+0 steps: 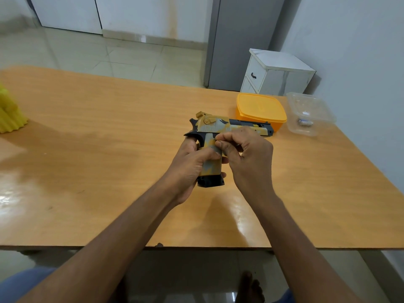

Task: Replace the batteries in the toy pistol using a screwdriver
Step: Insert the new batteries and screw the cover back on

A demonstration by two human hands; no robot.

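Note:
The toy pistol (218, 125) is yellow, grey and black, held above the wooden table (109, 149) with its barrel pointing right and its black grip base down. My left hand (188, 167) wraps around the grip from the left. My right hand (244, 156) rests against the right side of the grip near the trigger, with thumb and fingertips pinched on the grip panel. No screwdriver is in view. Small batteries (305, 122) lie in a clear plastic tub (310, 112) at the far right.
An orange lidded container (260, 110) sits just behind the pistol's barrel. A yellow ridged object (9, 114) stands at the table's left edge. A white bedside cabinet (277, 73) and a grey fridge stand beyond the table.

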